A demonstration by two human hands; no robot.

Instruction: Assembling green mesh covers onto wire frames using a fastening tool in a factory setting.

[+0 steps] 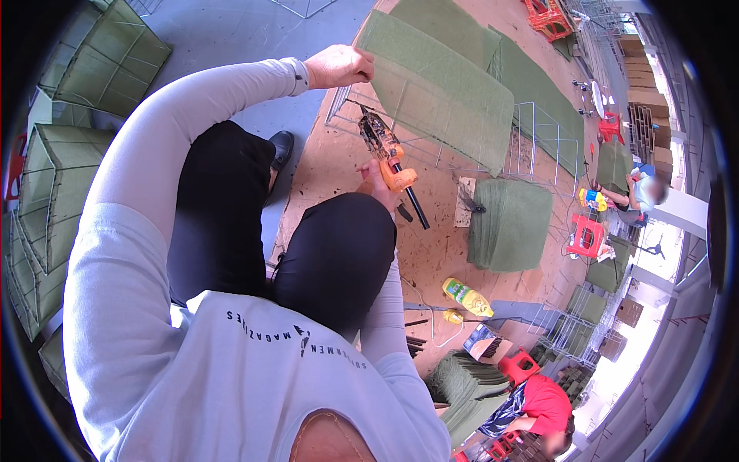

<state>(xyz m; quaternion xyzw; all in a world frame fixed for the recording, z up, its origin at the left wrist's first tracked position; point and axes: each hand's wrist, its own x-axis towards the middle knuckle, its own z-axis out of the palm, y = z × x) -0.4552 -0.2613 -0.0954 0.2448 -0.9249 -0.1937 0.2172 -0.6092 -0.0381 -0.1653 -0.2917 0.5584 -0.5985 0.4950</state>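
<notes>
- Head view: the right hand point(376, 185) is mostly hidden behind the raised right knee; only some fingers show, closed around the orange handle of a hand-held fastening tool point(387, 152). The exact kind of tool is hard to tell; its dark, dirty nose points up and to the left, toward the wire frame point(348, 108).
- The left hand point(339, 66) is closed in a pinch on the edge of a green fabric panel point(439, 85), just above the wire frame. The fingertips are turned away, so the grip itself is not visible.
- A black hose or cable point(416, 206) goes down from the tool handle; where it ends I cannot see.
- The person's own torso, in a light grey long-sleeved shirt, and black trousers fill the lower left and cover much of the floor.
- The surface is a brown board floor point(439, 254), dusty, next to a grey concrete floor point(231, 31).
- On the board lie a stack of green fabric pieces point(512, 223) and a yellow bottle point(467, 297).
- Green fabric boxes on wire frames point(46, 192) stand at the left, partly cut off by the dark rim.
- At the right edge two other people sit low, one in a red shirt point(543, 404), beside red plastic stools point(586, 236); details there are small and bent.
</notes>
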